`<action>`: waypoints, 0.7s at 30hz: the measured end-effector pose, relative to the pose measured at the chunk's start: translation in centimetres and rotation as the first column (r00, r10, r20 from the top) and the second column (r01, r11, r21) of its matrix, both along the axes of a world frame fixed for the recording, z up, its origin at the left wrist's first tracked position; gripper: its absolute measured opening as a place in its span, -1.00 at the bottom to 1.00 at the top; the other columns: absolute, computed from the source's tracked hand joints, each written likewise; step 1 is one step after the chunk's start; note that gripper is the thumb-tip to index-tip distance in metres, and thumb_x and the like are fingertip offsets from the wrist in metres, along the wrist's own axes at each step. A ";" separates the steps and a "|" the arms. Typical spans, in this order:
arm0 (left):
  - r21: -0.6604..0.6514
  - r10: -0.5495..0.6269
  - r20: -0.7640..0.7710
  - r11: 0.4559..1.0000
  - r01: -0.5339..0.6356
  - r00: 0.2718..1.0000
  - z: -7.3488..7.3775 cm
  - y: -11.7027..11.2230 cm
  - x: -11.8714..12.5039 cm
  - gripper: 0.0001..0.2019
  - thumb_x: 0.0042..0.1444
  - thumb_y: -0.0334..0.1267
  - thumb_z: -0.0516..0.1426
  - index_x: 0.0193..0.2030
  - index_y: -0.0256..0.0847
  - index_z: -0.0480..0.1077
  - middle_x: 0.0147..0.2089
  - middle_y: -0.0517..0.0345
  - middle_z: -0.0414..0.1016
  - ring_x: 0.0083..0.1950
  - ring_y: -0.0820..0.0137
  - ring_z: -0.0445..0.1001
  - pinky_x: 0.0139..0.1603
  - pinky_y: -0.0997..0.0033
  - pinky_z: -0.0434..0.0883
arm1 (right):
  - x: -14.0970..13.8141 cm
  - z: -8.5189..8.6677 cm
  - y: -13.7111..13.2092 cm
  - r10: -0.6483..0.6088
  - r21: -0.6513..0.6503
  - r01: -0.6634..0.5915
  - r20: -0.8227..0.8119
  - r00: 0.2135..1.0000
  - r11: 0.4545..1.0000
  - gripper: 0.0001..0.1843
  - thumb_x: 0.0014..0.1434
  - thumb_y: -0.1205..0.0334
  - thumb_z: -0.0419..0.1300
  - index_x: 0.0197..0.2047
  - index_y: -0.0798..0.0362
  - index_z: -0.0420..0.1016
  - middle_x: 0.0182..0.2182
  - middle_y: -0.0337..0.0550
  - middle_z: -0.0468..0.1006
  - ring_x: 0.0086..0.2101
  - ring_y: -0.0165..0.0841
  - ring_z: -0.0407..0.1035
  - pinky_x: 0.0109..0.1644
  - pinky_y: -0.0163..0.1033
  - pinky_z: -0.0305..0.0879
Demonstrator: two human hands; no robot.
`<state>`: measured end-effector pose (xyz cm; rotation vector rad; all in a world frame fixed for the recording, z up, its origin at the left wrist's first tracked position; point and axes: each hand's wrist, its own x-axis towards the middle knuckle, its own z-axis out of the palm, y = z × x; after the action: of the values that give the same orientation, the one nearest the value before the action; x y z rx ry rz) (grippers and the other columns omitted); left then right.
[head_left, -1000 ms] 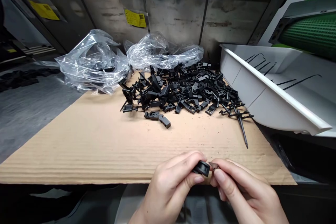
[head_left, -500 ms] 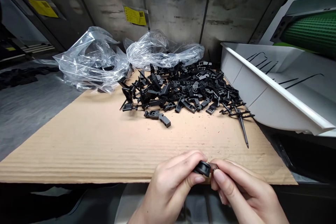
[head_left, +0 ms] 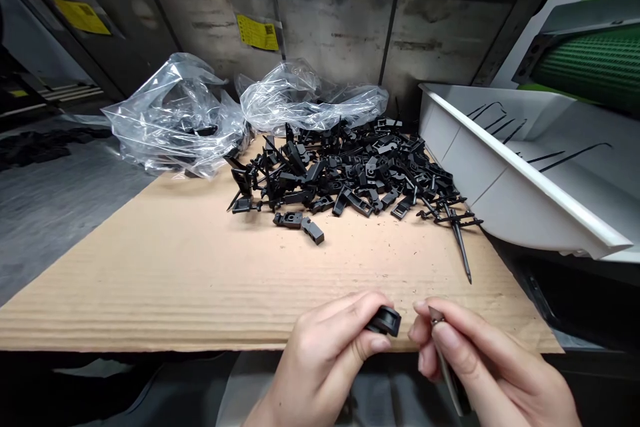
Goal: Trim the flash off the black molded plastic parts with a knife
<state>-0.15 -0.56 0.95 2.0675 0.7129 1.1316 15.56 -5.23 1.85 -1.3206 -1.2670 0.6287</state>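
My left hand point(head_left: 327, 343) grips a black moulded plastic part point(head_left: 385, 321) between thumb and fingers, just above the front edge of the cardboard sheet point(head_left: 150, 293). My right hand point(head_left: 475, 353) pinches a thin, pointed grey-black plastic spike point(head_left: 444, 363), its tip hanging downward past the sheet's edge. A gap separates the two hands. A heap of black plastic parts and sprues point(head_left: 345, 173) lies on the cardboard's far half, with several loose pieces at its front point(head_left: 313, 230).
Two crumpled clear plastic bags point(head_left: 175, 123) lie behind the heap, against a scuffed metal wall with yellow labels. A white tray point(head_left: 520, 173) holding thin black runners tilts at the right, below a green ribbed roller point(head_left: 587, 67). Dark cloth lies on the floor at the left.
My right hand has moved right, away from the black part, and now holds the thin spike apart from it. My left hand and the heap have hardly moved.
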 end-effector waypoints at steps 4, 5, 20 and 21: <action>0.042 0.018 -0.038 0.999 -0.016 0.999 0.1 0.0 0.1 -0.84 0.24 -0.31 -0.01 -0.14 -0.27 0.34 -0.34 0.09 0.49 -0.35 0.40 0.49 -0.33 0.58 0.39 | 0.3 0.5 0.4 0.003 0.088 -0.022 0.205 0.979 0.996 -0.77 0.06 0.37 0.15 -0.25 -0.17 0.49 -0.47 -0.39 0.53 -0.48 -0.52 0.42 -0.42 -0.54 0.32; 0.050 0.015 -0.043 0.999 -0.013 0.999 0.1 0.0 0.2 -0.84 0.24 -0.30 -0.02 -0.14 -0.27 0.34 -0.34 0.09 0.49 -0.34 0.40 0.49 -0.32 0.59 0.39 | 0.3 0.7 0.6 0.042 0.084 -0.066 0.257 0.965 0.994 -0.81 0.06 0.36 0.17 -0.30 -0.14 0.48 -0.43 -0.38 0.54 -0.44 -0.51 0.44 -0.43 -0.56 0.32; 0.040 -0.010 -0.060 0.999 0.013 0.998 -0.3 -0.2 -0.2 -0.77 0.24 -0.37 -0.02 0.00 -0.28 0.31 -0.17 0.01 0.52 -0.19 0.39 0.50 -0.17 0.61 0.39 | 1.7 0.7 1.2 0.266 0.053 -0.339 0.512 0.817 0.939 -0.81 0.09 0.47 0.10 -0.25 0.03 0.37 -0.45 -0.29 0.47 -0.44 -0.54 0.41 -0.33 -0.54 0.33; 0.020 -0.020 -0.051 1.000 0.021 0.998 -0.4 -0.2 -0.2 -0.76 0.23 -0.38 -0.02 0.03 -0.27 0.29 -0.14 0.02 0.51 -0.16 0.39 0.49 -0.14 0.61 0.38 | 2.0 0.6 1.1 0.253 0.070 -0.344 0.546 0.799 0.936 -0.80 0.09 0.48 0.10 -0.23 0.03 0.36 -0.43 -0.28 0.49 -0.43 -0.54 0.42 -0.31 -0.55 0.33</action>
<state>-0.35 -0.74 0.52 2.1233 0.7056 1.0827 17.57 -4.11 2.44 -1.1994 -1.9713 0.3637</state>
